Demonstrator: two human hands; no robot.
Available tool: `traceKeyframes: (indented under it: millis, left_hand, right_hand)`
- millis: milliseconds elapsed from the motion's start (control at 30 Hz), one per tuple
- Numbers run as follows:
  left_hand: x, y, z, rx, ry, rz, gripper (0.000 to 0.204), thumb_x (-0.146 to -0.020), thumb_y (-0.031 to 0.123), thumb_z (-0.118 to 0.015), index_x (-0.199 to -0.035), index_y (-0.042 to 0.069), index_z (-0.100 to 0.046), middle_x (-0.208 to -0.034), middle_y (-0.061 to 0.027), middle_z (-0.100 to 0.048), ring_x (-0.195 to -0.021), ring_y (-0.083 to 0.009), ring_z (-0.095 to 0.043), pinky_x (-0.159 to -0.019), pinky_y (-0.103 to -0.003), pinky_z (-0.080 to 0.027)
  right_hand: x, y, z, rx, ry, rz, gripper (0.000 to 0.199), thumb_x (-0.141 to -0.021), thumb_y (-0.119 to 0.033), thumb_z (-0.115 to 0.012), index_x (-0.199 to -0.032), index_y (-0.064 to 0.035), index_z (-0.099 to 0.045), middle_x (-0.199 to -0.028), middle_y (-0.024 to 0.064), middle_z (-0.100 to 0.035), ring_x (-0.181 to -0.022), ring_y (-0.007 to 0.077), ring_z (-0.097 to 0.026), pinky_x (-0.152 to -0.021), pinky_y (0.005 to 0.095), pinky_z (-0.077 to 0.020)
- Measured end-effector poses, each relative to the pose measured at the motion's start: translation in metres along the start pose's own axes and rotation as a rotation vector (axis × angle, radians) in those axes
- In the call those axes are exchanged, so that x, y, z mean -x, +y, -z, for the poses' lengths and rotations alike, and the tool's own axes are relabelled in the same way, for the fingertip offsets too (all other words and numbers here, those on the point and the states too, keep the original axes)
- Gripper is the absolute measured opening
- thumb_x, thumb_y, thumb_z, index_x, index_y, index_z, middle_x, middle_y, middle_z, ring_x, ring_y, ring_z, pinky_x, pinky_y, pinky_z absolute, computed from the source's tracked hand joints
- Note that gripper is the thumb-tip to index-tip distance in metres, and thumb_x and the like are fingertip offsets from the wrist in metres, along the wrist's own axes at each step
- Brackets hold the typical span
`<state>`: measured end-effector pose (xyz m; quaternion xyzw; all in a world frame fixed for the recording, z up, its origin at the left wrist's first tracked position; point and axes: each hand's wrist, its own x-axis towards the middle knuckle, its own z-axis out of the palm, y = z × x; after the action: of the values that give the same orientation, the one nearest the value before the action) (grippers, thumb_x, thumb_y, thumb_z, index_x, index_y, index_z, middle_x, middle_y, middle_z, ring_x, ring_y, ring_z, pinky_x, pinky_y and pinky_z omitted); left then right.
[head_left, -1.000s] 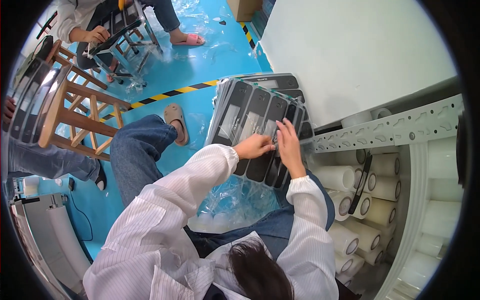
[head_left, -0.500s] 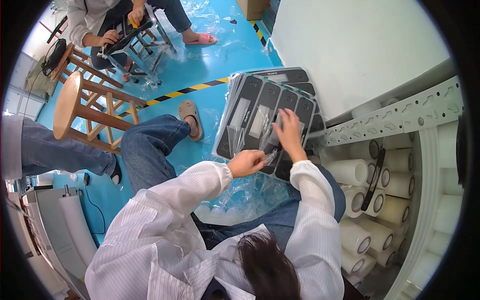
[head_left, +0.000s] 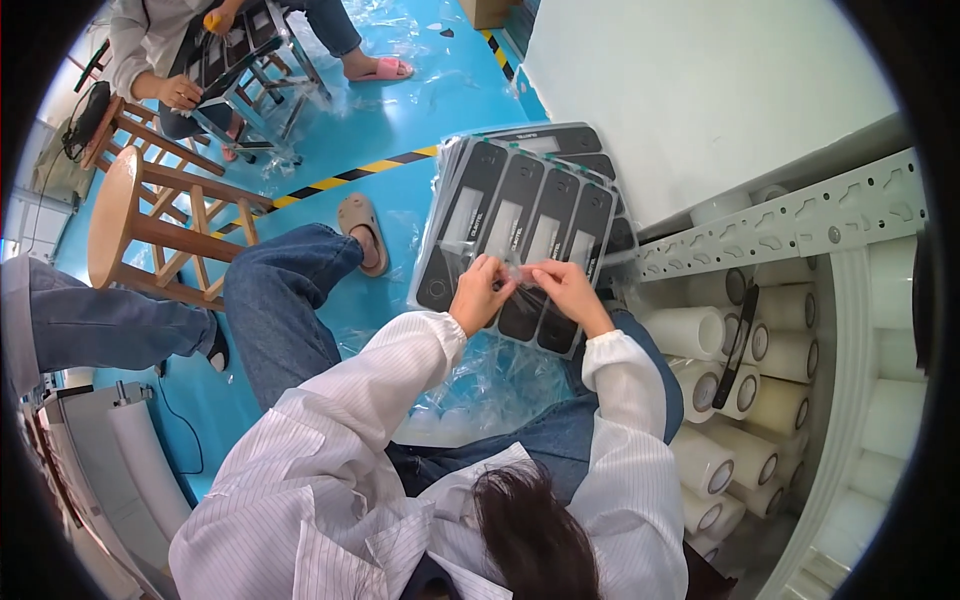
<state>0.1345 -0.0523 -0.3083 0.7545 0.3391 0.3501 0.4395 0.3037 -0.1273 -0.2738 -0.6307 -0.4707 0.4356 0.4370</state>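
A stack of flat sheets printed with long black panels and pale windows (head_left: 519, 205) leans in front of me, its top sheet showing several panels side by side. Over its lower part my left hand (head_left: 482, 294) is closed in a pinch on a piece of transparent film (head_left: 515, 276). My right hand (head_left: 569, 292) comes from the other side, its thumb and finger pinched on the same film, so the fingertips of both hands nearly meet. The film's outline is hard to make out against the black panels.
Crumpled transparent film (head_left: 465, 385) lies on the blue floor below the stack. White rolls (head_left: 700, 460) fill a shelf at my right, under a perforated metal beam (head_left: 770, 228). A wooden stool (head_left: 115, 215) stands at left. Beyond it, a co-worker's hand (head_left: 181, 92) rests on similar black panels.
My right hand has come down from the middle of the top sheet to meet my left hand, which has risen slightly. Both now pinch the film. The whole view has shifted a little.
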Motion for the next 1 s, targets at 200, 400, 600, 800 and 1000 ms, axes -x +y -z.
traceKeyframes:
  millis: [200,400,600,800,1000]
  left_hand:
    - [-0.006,-0.009,0.025,-0.033,-0.247,-0.042,0.016,-0.079,0.009,-0.071,-0.09,0.001,-0.062,-0.069,-0.0108,-0.053,-0.06,-0.0249,-0.055,-0.057,-0.035,-0.046]
    - [0.023,0.004,0.065,0.03,-0.496,0.018,0.02,-0.087,0.02,-0.067,-0.081,0.0,-0.065,-0.064,-0.0068,-0.054,-0.055,-0.0194,-0.05,-0.055,-0.031,-0.042]
    - [0.063,0.017,0.1,0.889,-0.327,0.711,0.032,-0.093,0.033,-0.059,-0.075,0.007,-0.059,-0.057,0.0052,-0.042,-0.047,-0.0054,-0.035,-0.043,-0.023,-0.026]
    - [0.055,0.062,0.108,1.009,-0.541,0.676,0.03,-0.094,0.033,-0.058,-0.077,0.008,-0.061,-0.056,0.0068,-0.039,-0.045,-0.0029,-0.03,-0.042,-0.022,-0.02]
    - [0.155,-0.046,0.102,0.294,-0.866,0.4,0.031,-0.091,0.035,-0.059,-0.088,0.006,-0.069,-0.071,-0.0042,-0.066,-0.058,-0.0142,-0.059,-0.054,-0.032,-0.045]
  right_hand:
    - [0.013,-0.012,-0.008,0.09,-0.139,0.049,0.022,-0.093,-0.012,-0.056,-0.103,0.0027,-0.068,-0.088,0.0085,-0.069,-0.084,0.015,-0.065,-0.079,0.0265,-0.0499]
    - [0.042,0.049,0.044,0.151,0.79,-0.166,0.023,-0.092,-0.018,-0.058,-0.099,0.0026,-0.066,-0.083,0.0115,-0.068,-0.076,0.0205,-0.065,-0.07,0.0301,-0.052]
    - [0.065,0.01,0.007,0.268,0.33,-0.905,0.085,-0.091,-0.066,-0.034,-0.074,0.0125,-0.062,-0.063,0.0247,-0.063,-0.046,0.0334,-0.062,-0.048,0.0385,-0.0526]
    - [0.11,0.015,-0.027,-0.473,0.11,-0.884,0.081,-0.088,-0.07,-0.037,-0.095,0.0064,-0.063,-0.088,0.0178,-0.069,-0.075,0.0261,-0.069,-0.067,0.0343,-0.0559]
    - [0.092,0.061,-0.041,-0.814,0.476,-0.354,0.035,-0.099,-0.029,-0.047,-0.107,0.0025,-0.062,-0.098,0.0111,-0.067,-0.085,0.0236,-0.066,-0.079,0.0342,-0.0537]
